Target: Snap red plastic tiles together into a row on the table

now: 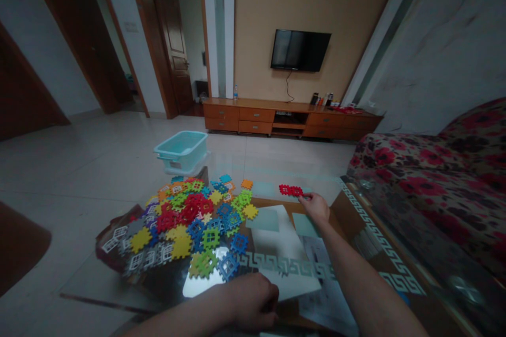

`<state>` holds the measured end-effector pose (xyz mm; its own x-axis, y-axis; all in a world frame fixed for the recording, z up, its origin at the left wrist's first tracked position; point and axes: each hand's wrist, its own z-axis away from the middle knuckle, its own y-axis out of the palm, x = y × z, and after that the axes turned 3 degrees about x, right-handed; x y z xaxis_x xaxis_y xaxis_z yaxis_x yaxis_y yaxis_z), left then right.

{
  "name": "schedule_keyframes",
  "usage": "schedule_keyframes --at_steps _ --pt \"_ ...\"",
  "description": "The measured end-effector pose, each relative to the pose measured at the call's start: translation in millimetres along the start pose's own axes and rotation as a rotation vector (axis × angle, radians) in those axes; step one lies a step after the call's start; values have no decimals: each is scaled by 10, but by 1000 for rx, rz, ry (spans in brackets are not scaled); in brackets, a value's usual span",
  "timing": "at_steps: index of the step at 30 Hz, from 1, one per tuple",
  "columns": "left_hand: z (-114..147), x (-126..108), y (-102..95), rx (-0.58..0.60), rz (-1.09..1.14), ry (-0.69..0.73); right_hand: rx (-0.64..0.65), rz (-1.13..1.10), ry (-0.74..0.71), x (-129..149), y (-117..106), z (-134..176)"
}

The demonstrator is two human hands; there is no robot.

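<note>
Two joined red pieces (290, 190) reach left from my right hand (317, 207), pinched by its fingers at one end, likely leaving the rest free. Farther left, a colourful pile (190, 213) spreads over the bench (284, 264). My left hand (255, 300) curls; I cannot tell its grip.

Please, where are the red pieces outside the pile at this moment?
In the head view, the red pieces are right of centre, touching the right hand, to the right of the pile.
</note>
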<state>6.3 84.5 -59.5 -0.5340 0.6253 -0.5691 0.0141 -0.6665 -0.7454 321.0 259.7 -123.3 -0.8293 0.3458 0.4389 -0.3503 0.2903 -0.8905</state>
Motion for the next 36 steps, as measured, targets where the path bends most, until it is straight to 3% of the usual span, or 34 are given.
schedule_keyframes --at_steps 36 --pt "5 9 9 14 -15 9 3 8 -1 46 -36 18"
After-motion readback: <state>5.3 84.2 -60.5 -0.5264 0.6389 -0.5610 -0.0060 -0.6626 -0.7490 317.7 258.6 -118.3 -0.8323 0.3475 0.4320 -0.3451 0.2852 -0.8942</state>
